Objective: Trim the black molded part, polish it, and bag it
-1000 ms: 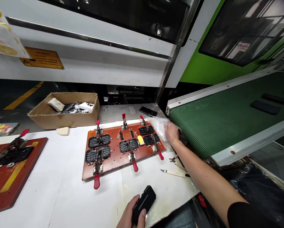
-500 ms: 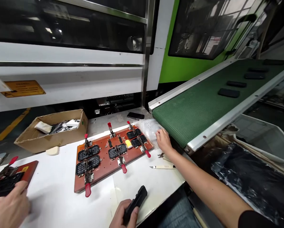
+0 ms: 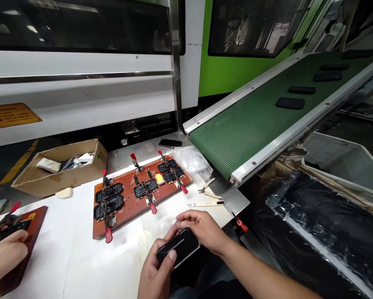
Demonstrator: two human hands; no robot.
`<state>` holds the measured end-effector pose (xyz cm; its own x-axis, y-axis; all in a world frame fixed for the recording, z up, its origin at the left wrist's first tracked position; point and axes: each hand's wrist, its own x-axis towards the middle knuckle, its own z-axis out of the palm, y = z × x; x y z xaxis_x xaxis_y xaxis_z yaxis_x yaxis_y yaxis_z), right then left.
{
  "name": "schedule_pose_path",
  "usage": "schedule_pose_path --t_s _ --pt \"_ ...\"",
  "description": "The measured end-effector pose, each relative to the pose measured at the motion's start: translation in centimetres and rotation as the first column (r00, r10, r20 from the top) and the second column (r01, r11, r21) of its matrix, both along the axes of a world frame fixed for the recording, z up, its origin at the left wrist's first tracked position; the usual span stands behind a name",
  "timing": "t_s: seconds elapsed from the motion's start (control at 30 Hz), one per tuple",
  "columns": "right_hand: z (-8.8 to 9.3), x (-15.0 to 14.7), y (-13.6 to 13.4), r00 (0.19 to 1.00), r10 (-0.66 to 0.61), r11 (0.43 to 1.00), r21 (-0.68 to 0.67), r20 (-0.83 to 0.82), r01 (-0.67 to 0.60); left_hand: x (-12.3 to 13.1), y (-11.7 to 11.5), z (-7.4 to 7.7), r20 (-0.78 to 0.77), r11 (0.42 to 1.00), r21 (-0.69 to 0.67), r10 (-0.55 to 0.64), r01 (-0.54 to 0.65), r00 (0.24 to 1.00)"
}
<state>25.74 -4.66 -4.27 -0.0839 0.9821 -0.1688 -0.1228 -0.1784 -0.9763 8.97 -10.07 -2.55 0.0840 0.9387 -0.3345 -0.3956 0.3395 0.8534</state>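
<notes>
My left hand (image 3: pixel 156 276) has its grip closed around a flat black plastic part (image 3: pixel 177 248), thumb lying across the near end and fingers wrapped underneath, so the piece sits just above the near edge of the desk (image 3: pixel 77 257). My right hand (image 3: pixel 201 230) has come in from the right and curls over the far end of the same part; its fingertips pinch something small, clear and crinkled against the part's upper edge, though I cannot tell exactly what it is. The part's long axis runs from low on my left up toward my right, so each hand has one end and the right is the one placed to work on the top face. Ahead of both hands, a little to the left, lies the brown clamp board (image 3: pixel 136 195) with its red-handled toggle clamps and black pieces seated in it. To the right of that, near my right hand, a slim knife (image 3: pixel 206 203) and small cutters (image 3: pixel 206 189) lie on the desk, well inside reach, with a clear plastic bag (image 3: pixel 192 160) beyond them. Further right the green conveyor belt (image 3: pixel 251 124) slopes away. Far to my left another person's hand (image 3: pixel 3 255) rests on a second board (image 3: pixel 20 245). The open white surface between me and the clamp board leaves room to move.
</notes>
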Motion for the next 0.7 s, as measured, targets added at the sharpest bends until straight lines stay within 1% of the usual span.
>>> schedule_pose_path --t_s 0.03,0.1,0.17,0.27,0.4,0.5,0.57,0.63,0.7 --pt "0.4 -0.3 -0.6 0.995 0.045 0.998 -0.027 -0.085 -0.048 0.0 -0.1 0.2 0.021 1.0 -0.004 -0.009 0.009 1.0" --pt "0.8 -0.4 -1.1 0.978 0.066 0.995 -0.062 -0.199 -0.08 -0.3 -0.2 0.5 0.037 1.0 -0.014 -0.011 0.012 0.999" --pt "0.9 -0.3 -1.1 0.977 0.047 0.996 -0.062 -0.206 -0.061 -0.5 -0.5 0.8 0.05 1.0 -0.03 0.003 -0.001 0.999" --pt "0.8 -0.3 -0.8 0.986 0.028 0.999 -0.034 -0.166 -0.034 -0.5 -0.9 1.3 0.061 0.999 -0.043 0.035 -0.032 0.998" --pt "1.2 -0.7 -0.8 0.984 0.067 0.997 -0.037 -0.165 -0.074 -0.6 -1.2 1.7 0.016 0.998 -0.02 0.053 -0.052 0.998" --pt "1.5 -0.6 -1.0 0.978 0.098 0.99 -0.079 -0.186 -0.114 -1.4 -1.0 1.3 -0.006 0.998 -0.01 0.06 -0.06 0.998" --pt "1.6 -0.3 -1.1 0.97 0.089 0.989 -0.093 -0.227 -0.113 -2.2 -0.8 0.6 -0.034 0.997 0.008 0.083 -0.083 0.996" --pt "1.4 0.0 -1.0 0.96 0.04 0.995 -0.077 -0.278 -0.064 -2.9 -0.6 -0.1 -0.094 0.993 0.031 0.12 -0.118 0.988" --pt "1.2 0.3 -0.8 0.949 -0.016 0.998 -0.061 -0.315 -0.003 -3.5 -0.5 -0.7 -0.194 0.985 0.055 0.169 -0.161 0.966"
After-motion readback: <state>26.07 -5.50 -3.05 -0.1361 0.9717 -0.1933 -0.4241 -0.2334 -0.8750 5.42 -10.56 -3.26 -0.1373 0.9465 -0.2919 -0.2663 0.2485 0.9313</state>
